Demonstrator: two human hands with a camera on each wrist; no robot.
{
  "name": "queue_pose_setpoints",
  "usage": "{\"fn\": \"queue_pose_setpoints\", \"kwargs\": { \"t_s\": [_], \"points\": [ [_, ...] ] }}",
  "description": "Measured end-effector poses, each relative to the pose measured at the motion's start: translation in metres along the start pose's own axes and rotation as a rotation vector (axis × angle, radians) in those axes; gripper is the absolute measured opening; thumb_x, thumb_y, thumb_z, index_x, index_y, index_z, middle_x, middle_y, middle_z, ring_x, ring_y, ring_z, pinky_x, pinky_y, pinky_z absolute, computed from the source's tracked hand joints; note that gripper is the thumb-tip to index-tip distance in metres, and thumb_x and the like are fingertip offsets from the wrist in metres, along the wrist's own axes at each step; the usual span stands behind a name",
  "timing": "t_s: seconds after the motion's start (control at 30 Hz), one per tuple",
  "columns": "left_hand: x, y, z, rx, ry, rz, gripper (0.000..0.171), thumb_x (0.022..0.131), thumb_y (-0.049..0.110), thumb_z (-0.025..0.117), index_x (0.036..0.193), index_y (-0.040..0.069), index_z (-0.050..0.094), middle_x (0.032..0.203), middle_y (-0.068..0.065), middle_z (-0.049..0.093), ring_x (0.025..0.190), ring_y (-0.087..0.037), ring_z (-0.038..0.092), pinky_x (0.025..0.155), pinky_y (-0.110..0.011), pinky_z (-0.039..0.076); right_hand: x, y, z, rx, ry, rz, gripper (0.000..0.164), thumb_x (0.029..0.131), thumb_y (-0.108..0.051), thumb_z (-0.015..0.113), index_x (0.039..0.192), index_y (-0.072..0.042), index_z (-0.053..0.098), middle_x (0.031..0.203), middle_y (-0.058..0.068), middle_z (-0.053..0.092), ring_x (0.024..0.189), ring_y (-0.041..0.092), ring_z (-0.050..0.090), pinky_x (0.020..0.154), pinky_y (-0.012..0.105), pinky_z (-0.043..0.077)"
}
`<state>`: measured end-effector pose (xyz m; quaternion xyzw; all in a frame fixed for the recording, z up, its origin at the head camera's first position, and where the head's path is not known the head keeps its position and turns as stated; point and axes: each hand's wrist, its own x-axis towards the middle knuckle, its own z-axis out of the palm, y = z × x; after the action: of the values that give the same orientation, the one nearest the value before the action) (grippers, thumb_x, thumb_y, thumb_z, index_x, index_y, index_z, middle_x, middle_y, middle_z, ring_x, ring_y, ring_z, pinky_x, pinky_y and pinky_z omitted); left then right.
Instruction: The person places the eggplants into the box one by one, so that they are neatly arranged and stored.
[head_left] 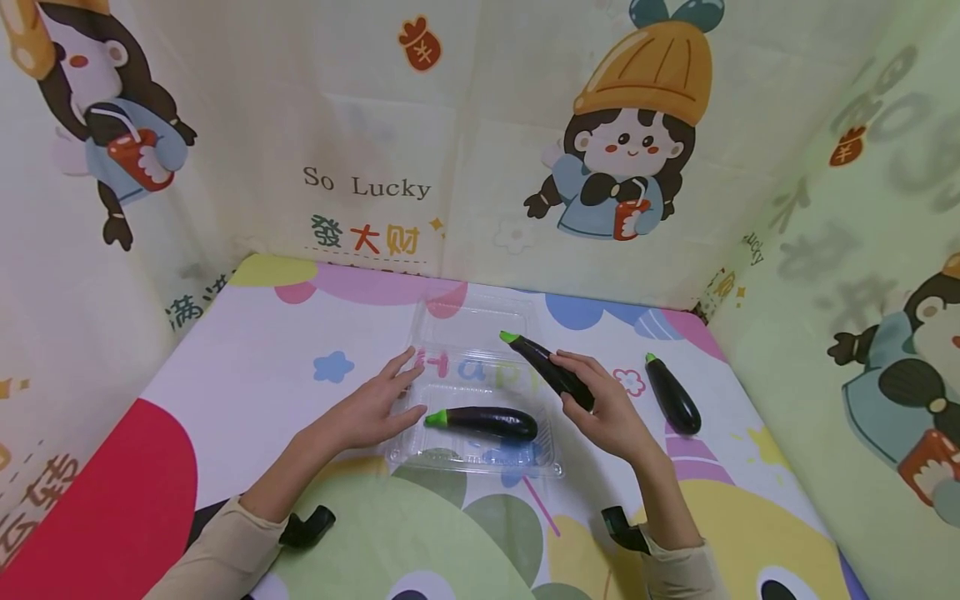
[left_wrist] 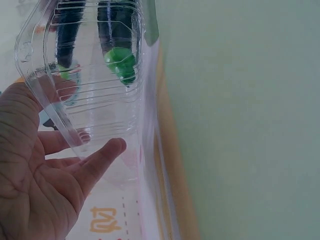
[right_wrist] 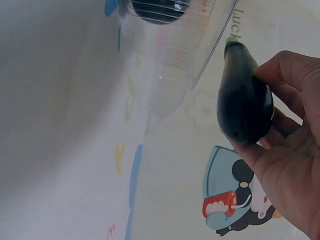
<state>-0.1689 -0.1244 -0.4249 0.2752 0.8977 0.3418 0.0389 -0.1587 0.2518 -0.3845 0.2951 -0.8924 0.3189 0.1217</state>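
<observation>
A clear plastic clamshell box (head_left: 480, 454) lies with its lid laid back. Inside its tray rests a glossy dark eggplant (head_left: 487, 422) with a green cap pointing left. My left hand (head_left: 375, 404) touches the box's left side, fingers spread and fairly straight; in the left wrist view the box wall (left_wrist: 95, 115) passes among the fingers. Between right thumb and fingers I hold a second eggplant (right_wrist: 245, 95), tilted above the box's right edge, cap toward the far left. The right hand (head_left: 603, 408) covers part of its thick end.
A third eggplant (head_left: 673, 396) lies on the table to the right of my right hand. The patterned tablecloth (head_left: 255, 358) covers the table, and printed cloth walls (head_left: 480, 150) enclose it at the back and both sides.
</observation>
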Motion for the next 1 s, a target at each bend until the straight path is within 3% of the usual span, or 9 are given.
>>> {"fn": "queue_pose_setpoints", "kwargs": {
  "t_s": [0.3,0.73,1.0],
  "points": [
    [0.000,0.001,-0.001,-0.003,0.002,-0.003,0.071,0.099,0.029,0.066,0.155,-0.005,0.038,0.167,-0.024,0.018,0.117,-0.033,0.068,0.105,-0.054,0.048,0.003,-0.004,0.003,0.037,-0.013,-0.020,0.058,0.089,0.009,0.065,0.144,-0.007,0.057,0.147,0.014,0.054,0.122,0.032,0.060,0.084,0.029,0.056],
    [0.000,0.002,-0.002,0.007,0.000,-0.005,0.071,0.099,0.031,0.065,0.154,-0.005,0.038,0.167,-0.025,0.019,0.118,-0.034,0.067,0.106,-0.055,0.047,0.007,-0.006,0.009,0.082,-0.049,-0.058,0.057,0.090,0.012,0.062,0.143,-0.008,0.057,0.149,0.016,0.052,0.125,0.031,0.059,0.085,0.032,0.057],
    [0.000,0.000,0.000,0.003,0.000,-0.008,0.071,0.099,0.031,0.066,0.155,-0.004,0.038,0.168,-0.024,0.018,0.119,-0.034,0.066,0.106,-0.055,0.047,0.009,-0.008,0.015,0.102,-0.084,-0.090,0.056,0.090,0.012,0.061,0.143,-0.007,0.057,0.148,0.016,0.052,0.109,0.025,0.060,0.065,0.025,0.050]
  ]
}}
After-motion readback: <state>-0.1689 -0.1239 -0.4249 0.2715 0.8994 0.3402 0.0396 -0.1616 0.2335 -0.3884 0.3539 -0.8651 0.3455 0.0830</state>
